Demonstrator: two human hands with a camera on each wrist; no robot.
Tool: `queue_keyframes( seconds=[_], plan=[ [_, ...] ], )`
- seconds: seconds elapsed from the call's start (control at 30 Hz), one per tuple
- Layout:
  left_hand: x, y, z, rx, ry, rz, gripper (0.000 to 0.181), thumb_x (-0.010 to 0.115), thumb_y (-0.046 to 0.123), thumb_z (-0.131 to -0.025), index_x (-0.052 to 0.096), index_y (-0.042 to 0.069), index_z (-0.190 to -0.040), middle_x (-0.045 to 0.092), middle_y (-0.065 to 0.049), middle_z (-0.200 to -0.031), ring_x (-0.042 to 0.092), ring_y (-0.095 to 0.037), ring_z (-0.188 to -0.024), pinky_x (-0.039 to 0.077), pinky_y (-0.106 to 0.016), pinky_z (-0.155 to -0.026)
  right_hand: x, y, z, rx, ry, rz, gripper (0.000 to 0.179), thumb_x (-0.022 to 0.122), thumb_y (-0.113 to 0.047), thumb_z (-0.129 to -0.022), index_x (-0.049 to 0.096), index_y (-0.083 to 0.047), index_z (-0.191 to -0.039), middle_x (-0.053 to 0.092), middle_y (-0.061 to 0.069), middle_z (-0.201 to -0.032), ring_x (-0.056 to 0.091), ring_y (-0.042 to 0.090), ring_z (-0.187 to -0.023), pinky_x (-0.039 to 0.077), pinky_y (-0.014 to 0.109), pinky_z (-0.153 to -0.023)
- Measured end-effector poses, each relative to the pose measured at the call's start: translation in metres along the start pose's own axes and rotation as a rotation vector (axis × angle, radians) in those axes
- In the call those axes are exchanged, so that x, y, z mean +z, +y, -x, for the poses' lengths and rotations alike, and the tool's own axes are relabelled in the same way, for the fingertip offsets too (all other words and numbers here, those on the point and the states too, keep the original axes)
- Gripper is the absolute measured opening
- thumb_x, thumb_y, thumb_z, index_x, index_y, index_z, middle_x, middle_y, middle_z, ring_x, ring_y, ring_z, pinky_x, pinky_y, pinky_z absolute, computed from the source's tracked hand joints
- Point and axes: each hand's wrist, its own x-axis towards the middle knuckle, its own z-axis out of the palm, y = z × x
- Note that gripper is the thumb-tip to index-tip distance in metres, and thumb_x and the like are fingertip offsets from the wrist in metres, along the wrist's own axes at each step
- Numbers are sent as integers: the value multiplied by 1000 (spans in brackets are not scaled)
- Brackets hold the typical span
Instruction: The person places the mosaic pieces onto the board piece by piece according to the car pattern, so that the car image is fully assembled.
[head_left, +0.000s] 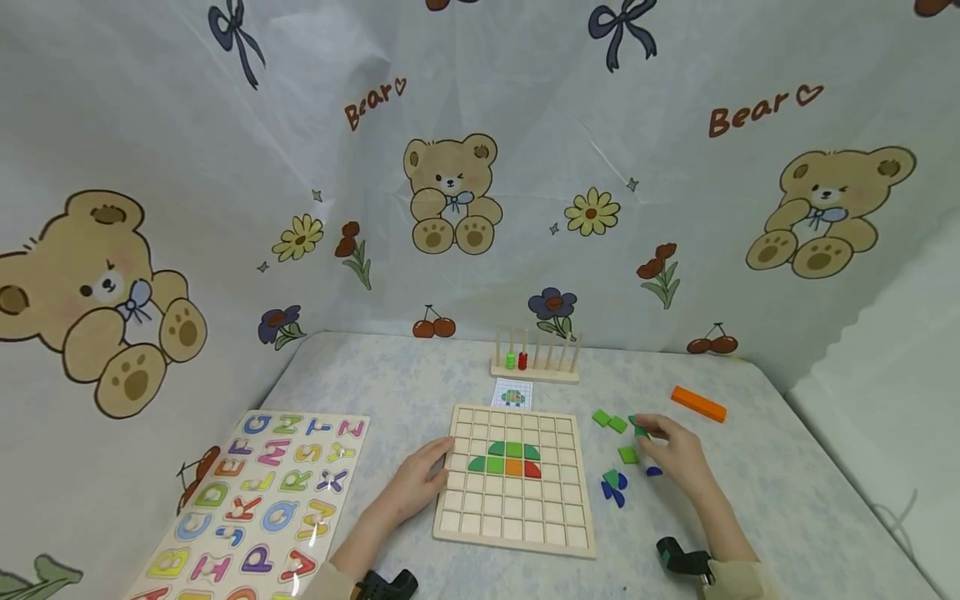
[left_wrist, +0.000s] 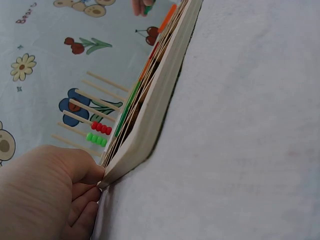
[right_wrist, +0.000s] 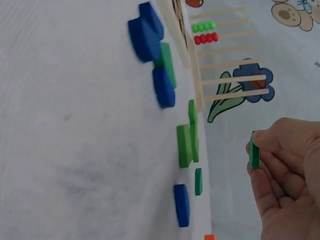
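My left hand [head_left: 411, 483] touches the left edge of a wooden grid board [head_left: 517, 547], thumb and fingertips at its frame. Two rows of coloured tiles sit in the grid: dark green rounded ones, light green squares, an orange square [head_left: 513, 467] and a red rounded tile [head_left: 532, 470]. To the right of the board, my right hand [head_left: 675, 450] pinches a dark green tile [right_wrist: 254, 151] between thumb and fingers, raised in the right wrist view. Light green squares [head_left: 627, 455] and blue rounded tiles [head_left: 613, 495] lie near it on the table.
A picture card [head_left: 512, 395] lies behind the board, and a peg rack [head_left: 536, 374] with green and red beads stands farther back. An orange bar [head_left: 698, 404] lies at the back right. The colourful alphabet board [head_left: 258, 500] covers the table's left side.
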Motion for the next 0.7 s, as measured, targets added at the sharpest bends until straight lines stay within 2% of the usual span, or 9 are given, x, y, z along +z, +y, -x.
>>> queue_keyframes(
  seconds=[0.1,0.33,0.47,0.7],
  plan=[
    [0,-1,0,5,-3,8,50,53,4,-94,39,-3,-141,40,-18,-143,36,-31,-132,32,-46,-107,-2,-13,0,-17,21,-8,32,67,-6,-86,62,2,-116,64,17,-109,58,33,-96,51,51,-77],
    [1,-1,0,15,3,17,50,53,4,-93,39,-4,-141,40,-19,-142,36,-32,-132,32,-48,-106,0,-39,1,-3,-30,-17,33,65,-4,-87,60,2,-119,63,18,-112,58,35,-101,49,52,-87],
    [2,-1,1,20,3,10,50,53,5,-93,40,-4,-141,40,-19,-142,36,-33,-131,32,-48,-106,7,-50,4,-16,-31,-24,32,66,-5,-87,62,0,-118,64,14,-111,58,31,-101,50,49,-86],
    [-1,0,0,12,-5,9,51,53,6,-94,39,-2,-142,40,-18,-143,36,-31,-132,32,-47,-106,25,-69,10,-179,-8,-39,33,70,0,-82,64,-1,-114,65,9,-106,60,28,-95,53,47,-79]
  ],
)
